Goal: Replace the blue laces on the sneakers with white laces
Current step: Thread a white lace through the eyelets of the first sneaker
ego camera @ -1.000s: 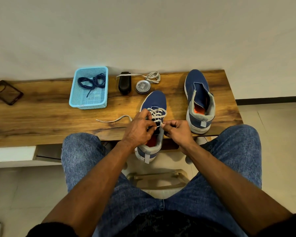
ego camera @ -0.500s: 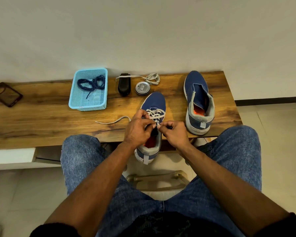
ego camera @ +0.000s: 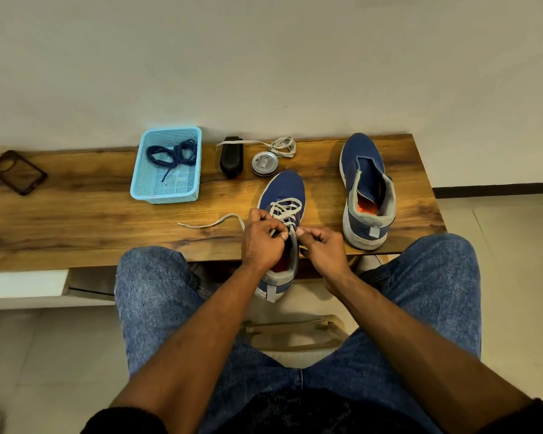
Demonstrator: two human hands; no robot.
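At frame centre, the left hand (ego camera: 261,242) and right hand (ego camera: 322,250) both pinch the white lace (ego camera: 285,207) at the near sneaker (ego camera: 285,195) on the counter (ego camera: 76,220). The unlaced sneaker (ego camera: 365,189) lies to the right; the blue laces (ego camera: 173,153) sit in the basket (ego camera: 145,183), upper left.

One head-worn wide-angle view here, looking forward and steeply down over the wearer's own forearms and denim-clad knees onto a wooden bench (ego camera: 76,220) set against a pale wall. It sits close above the work: the left hand (ego camera: 262,242) and right hand (ego camera: 322,247) meet just below frame centre, bench running edge to edge behind them, floor tiles along the bottom corners. No second view shares this scene.
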